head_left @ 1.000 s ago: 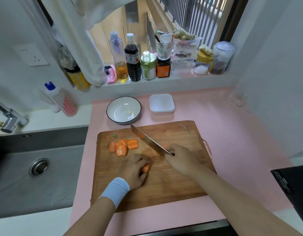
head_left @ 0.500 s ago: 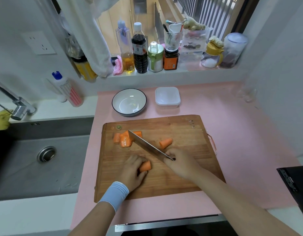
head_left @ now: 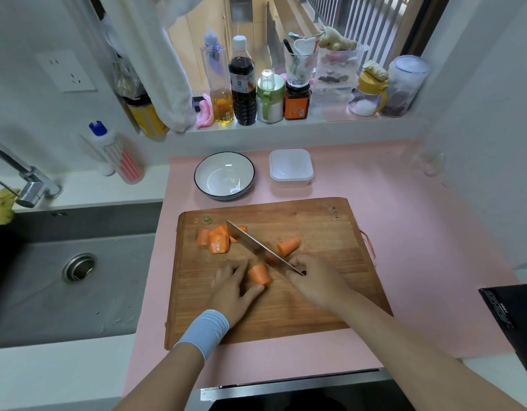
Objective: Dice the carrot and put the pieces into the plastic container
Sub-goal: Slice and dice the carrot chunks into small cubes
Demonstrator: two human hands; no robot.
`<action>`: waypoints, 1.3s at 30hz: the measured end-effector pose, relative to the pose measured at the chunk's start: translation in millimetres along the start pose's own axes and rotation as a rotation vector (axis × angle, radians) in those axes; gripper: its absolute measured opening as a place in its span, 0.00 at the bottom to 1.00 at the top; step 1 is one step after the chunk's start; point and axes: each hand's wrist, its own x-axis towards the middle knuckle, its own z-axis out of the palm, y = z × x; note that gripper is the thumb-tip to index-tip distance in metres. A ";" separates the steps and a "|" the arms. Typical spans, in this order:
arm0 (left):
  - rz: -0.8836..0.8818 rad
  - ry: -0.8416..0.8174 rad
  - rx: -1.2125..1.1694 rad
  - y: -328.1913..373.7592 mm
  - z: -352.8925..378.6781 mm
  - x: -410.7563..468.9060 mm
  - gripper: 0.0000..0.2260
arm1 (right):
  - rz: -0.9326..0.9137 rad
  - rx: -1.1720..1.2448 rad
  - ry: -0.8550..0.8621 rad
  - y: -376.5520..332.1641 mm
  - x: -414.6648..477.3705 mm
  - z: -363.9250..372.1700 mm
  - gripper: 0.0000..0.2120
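Note:
On the wooden cutting board (head_left: 315,307) my left hand (head_left: 232,289) holds an orange carrot chunk (head_left: 260,274) between thumb and fingers. My right hand (head_left: 315,281) grips the handle of a knife (head_left: 256,247), whose blade slants up and left over the board, just above the held chunk. A pile of carrot chunks (head_left: 216,240) lies at the board's far left, partly behind the blade. One tapered carrot end (head_left: 288,246) lies alone to the right of the blade. The plastic container (head_left: 291,167) stands beyond the board with nothing visible inside.
A white bowl with a dark rim (head_left: 224,175) sits left of the container on the pink mat (head_left: 419,247). A steel sink (head_left: 69,271) and faucet (head_left: 28,182) lie to the left. Bottles and jars line the windowsill (head_left: 286,123). A black object (head_left: 511,315) is at the right edge.
The knife blade swung left from above the board's middle toward the carrot pile. The tapered carrot end now lies uncovered right of the blade. The left hand's carrot chunk stands more exposed.

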 end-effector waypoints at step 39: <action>0.591 0.350 0.027 4.5 10.5 -6.5 0.04 | -0.185 -0.245 -0.203 -5.4 10.1 -9.5 0.18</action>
